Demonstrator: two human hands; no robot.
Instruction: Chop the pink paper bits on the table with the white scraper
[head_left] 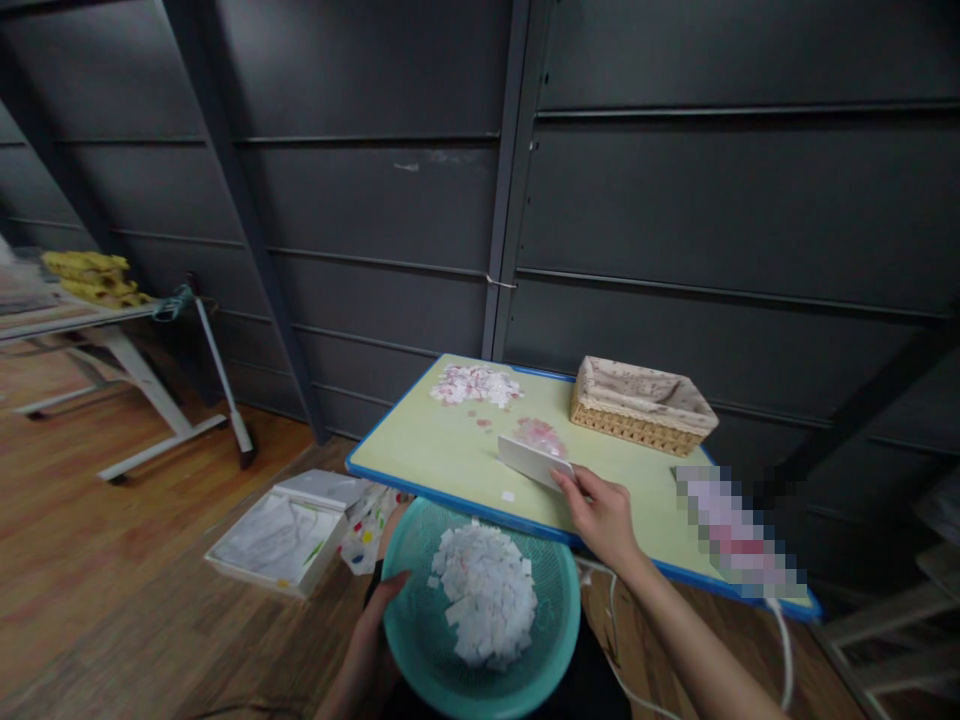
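Observation:
My right hand pinches one end of a thin white flat card, which stands on its long edge on the pale yellow tabletop. Just behind the card lies a patch of pinkish translucent pieces. One small white square sits in front of it, near the blue table edge. Below, my left hand grips the left rim of a teal mesh basket, thumb over the edge and other fingers hidden. Inside the basket is a heap of small white pieces. Its far rim reaches the table's front edge.
White and pink bits form a pile at the table's back left. A cloth-lined wicker basket stands at the back right; a pixelated object lies farther right. A white open box and a plastic bag are on the floor.

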